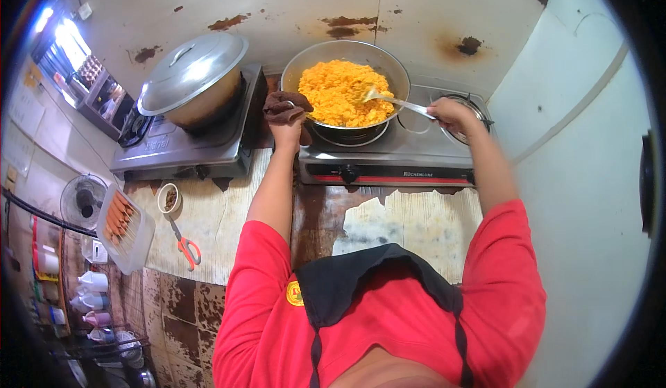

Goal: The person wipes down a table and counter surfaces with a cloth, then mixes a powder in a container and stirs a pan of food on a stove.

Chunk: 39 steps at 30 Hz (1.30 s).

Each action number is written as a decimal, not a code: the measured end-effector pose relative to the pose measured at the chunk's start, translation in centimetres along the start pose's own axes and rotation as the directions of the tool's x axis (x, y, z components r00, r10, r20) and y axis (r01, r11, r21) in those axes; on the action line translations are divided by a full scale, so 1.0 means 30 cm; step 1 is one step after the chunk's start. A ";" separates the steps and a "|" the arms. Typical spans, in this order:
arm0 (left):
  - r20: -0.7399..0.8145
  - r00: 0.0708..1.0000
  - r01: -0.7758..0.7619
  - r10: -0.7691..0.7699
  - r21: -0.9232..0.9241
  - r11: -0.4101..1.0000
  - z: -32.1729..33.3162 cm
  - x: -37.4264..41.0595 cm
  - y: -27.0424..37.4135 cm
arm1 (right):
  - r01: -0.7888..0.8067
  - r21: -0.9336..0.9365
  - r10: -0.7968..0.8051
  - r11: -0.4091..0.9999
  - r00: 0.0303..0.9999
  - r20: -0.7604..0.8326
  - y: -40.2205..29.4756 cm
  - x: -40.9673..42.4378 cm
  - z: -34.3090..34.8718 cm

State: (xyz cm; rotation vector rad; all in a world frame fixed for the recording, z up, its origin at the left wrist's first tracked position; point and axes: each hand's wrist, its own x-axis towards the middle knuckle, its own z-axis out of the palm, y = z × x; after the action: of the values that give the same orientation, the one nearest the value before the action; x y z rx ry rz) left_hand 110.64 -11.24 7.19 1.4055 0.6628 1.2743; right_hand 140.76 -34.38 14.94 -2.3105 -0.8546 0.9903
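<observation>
A wide metal pan (398, 70) holding an orange-yellow, crumbly food (341, 88) sits on a burner of the right gas stove (385, 151). My left hand (287, 127) grips a brown cloth (283, 108) at the pan's left rim; the cloth hides the fingers and whatever part of the pan lies under it. In my right hand (453, 114) is the handle of a metal spatula or spoon (403, 101), which crosses the pan's right rim. Its head rests in the food, partly buried.
Left of the pan, a large lidded pot (195, 83) stands on another gas stove (177, 148). A small cup (167, 206) with dark bits, orange-handled scissors (188, 252) and a plastic container (125, 237) of skewered sausages lie nearer. A wall (577, 143) rises on the right.
</observation>
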 end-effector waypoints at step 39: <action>0.027 0.944 -0.331 0.330 0.027 0.943 -0.020 0.030 -0.021 | 0.024 -0.642 -0.309 0.766 0.890 -0.335 -0.381 -0.056 0.262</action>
State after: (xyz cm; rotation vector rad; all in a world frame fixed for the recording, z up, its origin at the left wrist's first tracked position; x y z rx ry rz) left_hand 110.47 -10.06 6.81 1.6018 0.4430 1.5116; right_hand 129.83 -26.26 18.07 -2.7583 -1.3157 0.0737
